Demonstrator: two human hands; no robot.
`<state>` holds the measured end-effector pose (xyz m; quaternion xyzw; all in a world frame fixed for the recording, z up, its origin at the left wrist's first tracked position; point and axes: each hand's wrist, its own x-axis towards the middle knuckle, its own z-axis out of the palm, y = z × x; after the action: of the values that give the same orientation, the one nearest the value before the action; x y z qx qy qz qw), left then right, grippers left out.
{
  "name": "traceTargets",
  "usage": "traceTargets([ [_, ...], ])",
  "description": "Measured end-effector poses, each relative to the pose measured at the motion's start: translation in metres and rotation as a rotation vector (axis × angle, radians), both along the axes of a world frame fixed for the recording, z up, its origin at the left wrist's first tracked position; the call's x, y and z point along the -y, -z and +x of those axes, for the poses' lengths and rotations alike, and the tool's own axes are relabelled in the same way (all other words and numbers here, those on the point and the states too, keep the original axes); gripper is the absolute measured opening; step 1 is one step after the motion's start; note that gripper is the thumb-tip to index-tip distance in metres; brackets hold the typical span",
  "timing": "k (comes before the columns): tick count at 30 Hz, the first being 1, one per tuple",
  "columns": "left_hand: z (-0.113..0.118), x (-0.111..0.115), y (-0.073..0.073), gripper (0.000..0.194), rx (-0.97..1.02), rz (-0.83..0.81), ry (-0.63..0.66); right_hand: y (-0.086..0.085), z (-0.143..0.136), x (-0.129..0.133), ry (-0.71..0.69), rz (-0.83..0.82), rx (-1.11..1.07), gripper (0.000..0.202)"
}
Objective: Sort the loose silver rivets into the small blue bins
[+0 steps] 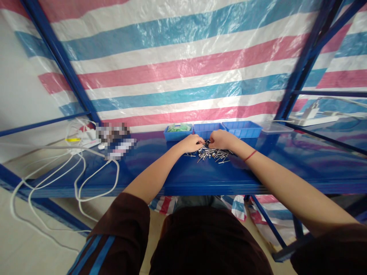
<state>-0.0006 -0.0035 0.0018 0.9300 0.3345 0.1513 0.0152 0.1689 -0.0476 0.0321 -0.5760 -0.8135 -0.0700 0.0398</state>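
A loose heap of thin silver metal pins, much like blind rivets [215,154], lies on the blue shelf top in front of me. At the heap's left side, my left hand [192,143] has its fingers curled in towards the pins. My right hand [220,139] is bent down over the back of the heap, its fingers closed together. What either hand pinches is too small or hidden to make out. Just behind the hands are a blue bin with a green plastic packet [179,131], a middle blue bin [205,128] partly covered by my right hand, and a right blue bin [243,130].
A clear plastic lid [276,128] lies right of the bins. White cables [83,187] hang over the shelf's left front, near a power strip [86,141]. Another power strip [318,118] sits at right. Blue posts [301,72] and striped sheeting [183,68] close off the back.
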Motion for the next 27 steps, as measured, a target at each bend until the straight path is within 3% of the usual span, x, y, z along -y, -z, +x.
traceTargets([
  [7, 0.001, 0.004, -0.002, 0.027, 0.116, -0.042, 0.005, -0.012, 0.013, 0.001, 0.010, 0.005, -0.119, 0.024],
  [15, 0.011, 0.011, -0.008, 0.029, 0.651, -0.289, -0.010, -0.018, 0.022, 0.002, -0.156, -0.051, -0.732, 0.021],
  [22, 0.016, 0.018, -0.015, 0.024, 0.967, -0.532, -0.110, -0.016, 0.016, 0.004, -0.281, -0.020, -0.863, 0.021],
  [27, 0.016, 0.019, -0.017, 0.018, 1.030, -0.524, -0.077, -0.013, 0.013, 0.002, -0.229, -0.076, -0.960, 0.018],
])
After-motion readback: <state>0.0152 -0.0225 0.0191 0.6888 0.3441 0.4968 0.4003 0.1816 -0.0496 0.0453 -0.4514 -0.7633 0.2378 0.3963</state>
